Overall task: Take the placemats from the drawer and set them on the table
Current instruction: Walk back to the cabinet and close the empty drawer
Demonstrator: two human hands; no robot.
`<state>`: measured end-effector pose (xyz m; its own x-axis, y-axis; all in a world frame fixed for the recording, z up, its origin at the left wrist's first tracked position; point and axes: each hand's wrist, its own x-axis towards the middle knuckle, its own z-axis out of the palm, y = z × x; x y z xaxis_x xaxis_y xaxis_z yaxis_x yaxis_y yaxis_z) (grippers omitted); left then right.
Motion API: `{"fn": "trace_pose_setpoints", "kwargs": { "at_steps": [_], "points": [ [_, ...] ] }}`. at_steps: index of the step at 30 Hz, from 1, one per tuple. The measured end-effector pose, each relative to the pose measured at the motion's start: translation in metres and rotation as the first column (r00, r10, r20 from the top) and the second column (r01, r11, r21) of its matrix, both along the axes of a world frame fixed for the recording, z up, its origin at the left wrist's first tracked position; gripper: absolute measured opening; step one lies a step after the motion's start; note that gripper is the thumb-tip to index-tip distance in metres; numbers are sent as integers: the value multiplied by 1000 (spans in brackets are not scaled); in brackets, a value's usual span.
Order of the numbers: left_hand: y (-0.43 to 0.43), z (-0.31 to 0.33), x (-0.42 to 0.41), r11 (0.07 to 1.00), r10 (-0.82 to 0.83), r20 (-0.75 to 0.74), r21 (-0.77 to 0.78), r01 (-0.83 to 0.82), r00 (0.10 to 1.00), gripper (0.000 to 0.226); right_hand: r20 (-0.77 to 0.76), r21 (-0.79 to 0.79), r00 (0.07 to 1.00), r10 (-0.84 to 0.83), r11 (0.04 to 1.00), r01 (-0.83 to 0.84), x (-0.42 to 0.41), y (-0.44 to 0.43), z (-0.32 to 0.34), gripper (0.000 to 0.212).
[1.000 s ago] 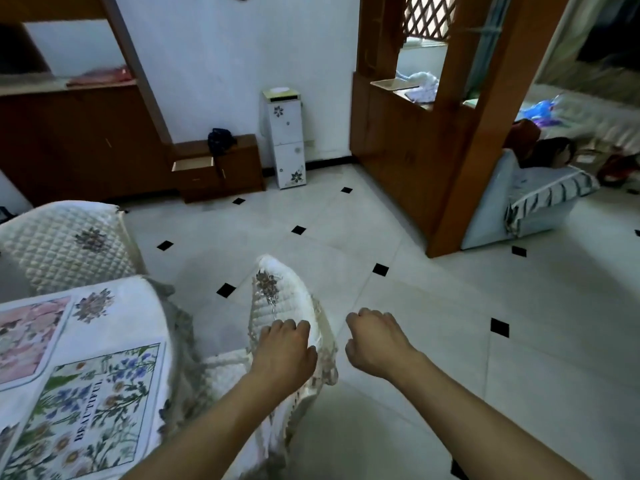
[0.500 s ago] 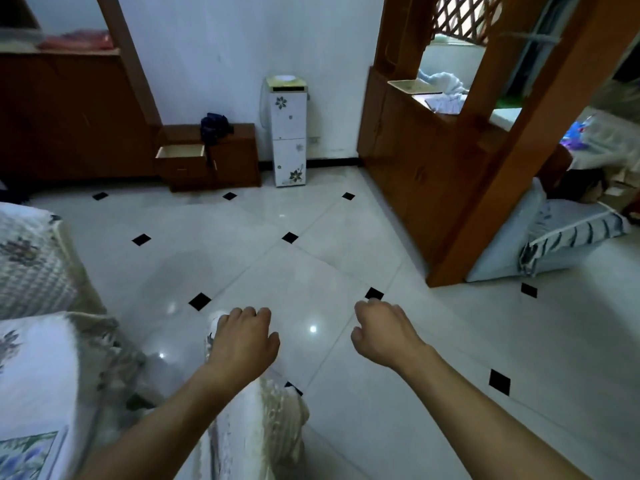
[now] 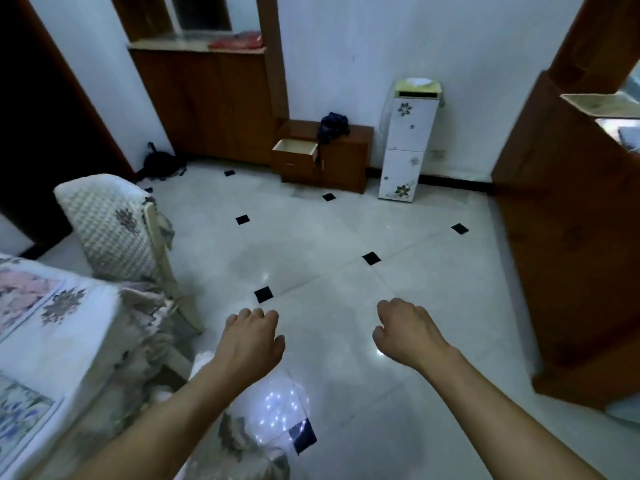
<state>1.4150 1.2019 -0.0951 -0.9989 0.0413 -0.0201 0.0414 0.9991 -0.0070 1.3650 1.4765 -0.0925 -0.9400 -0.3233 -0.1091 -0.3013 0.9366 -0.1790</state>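
A small brown cabinet stands against the far wall with its top drawer (image 3: 295,149) pulled open; nothing shows inside it from here. The table (image 3: 72,341), under a white quilted cloth, fills the lower left. Two floral placemats lie on it, a pink one (image 3: 19,296) and a blue-green one (image 3: 17,414) cut by the frame edge. My left hand (image 3: 251,341) and my right hand (image 3: 407,332) hang over the floor tiles in loose fists, holding nothing, far from the drawer.
A covered chair (image 3: 110,226) stands beside the table, and another chair back (image 3: 249,448) is under my left forearm. A white floral cabinet (image 3: 407,140) stands right of the drawer. A wooden partition (image 3: 568,220) lines the right. Dark cloth (image 3: 333,123) lies on the brown cabinet.
The view has swung left and moved forward across the floor; the open drawer looks nearer. My left hand has left the chair back. Both hands stay curled.
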Motion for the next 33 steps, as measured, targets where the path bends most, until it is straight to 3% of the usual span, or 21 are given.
{"fn": "trace_pose_setpoints", "kwargs": {
  "at_steps": [9,16,23,33],
  "points": [
    [4,7,-112,978,204,8,-49,-203,979,30,2,-10,986,168,986,-168,-156,-5,-2,13],
    [-31,-9,-279,991,125,1,52,-125,992,27,17,49,996,90,995,-90,-314,-20,-7,12],
    [-79,5,-435,996,79,30,30,-80,996,28,7,35,1000,20,999,-20,-464,-54,2,14],
    [-155,-11,-646,973,233,41,-23,-232,972,31,36,-23,995,98,995,-97,-725,-135,-30,16]
  ]
}}
